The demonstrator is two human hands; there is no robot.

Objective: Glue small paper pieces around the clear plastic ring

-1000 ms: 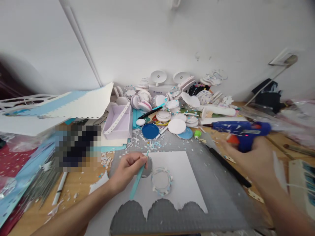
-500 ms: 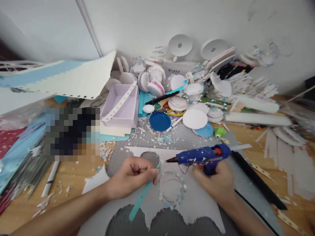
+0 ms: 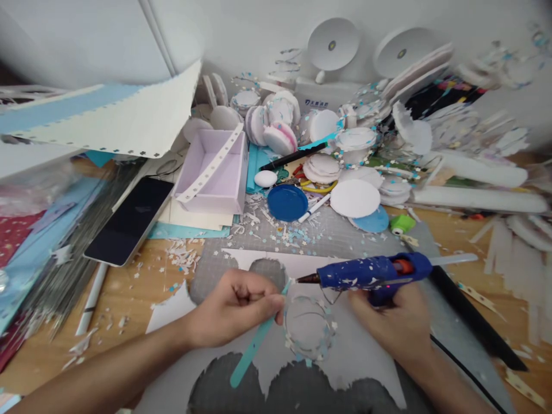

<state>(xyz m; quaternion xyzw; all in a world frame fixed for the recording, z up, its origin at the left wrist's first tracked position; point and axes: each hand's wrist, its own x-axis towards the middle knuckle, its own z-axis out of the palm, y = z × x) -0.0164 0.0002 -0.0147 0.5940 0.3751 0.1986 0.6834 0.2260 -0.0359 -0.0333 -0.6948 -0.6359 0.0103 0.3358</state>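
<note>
My left hand (image 3: pixel 235 307) is closed in a pinch on a teal paper strip (image 3: pixel 254 345) whose upper end sits at the tip of a blue glue gun (image 3: pixel 371 272). My right hand (image 3: pixel 390 322) grips the gun's handle, with the nozzle pointing left at the strip's end. Just below the nozzle lies a round clear lid with a speckled rim (image 3: pixel 308 328), resting on a white sheet with a scalloped lower edge (image 3: pixel 357 351) on a grey cutting mat (image 3: pixel 345 236).
A lilac box (image 3: pixel 213 172), a blue lid (image 3: pixel 287 202), white foam discs (image 3: pixel 354 198) and paper scraps crowd the back of the desk. A dark phone (image 3: pixel 129 227) lies at left beside stacked paper. A black ruler (image 3: pixel 474 319) and the gun's cord (image 3: pixel 466 368) run at right.
My right hand brought the glue gun from the far right to the middle, its nozzle now at the strip's end. The view tilted down and closer. My left hand kept its pinch on the strip.
</note>
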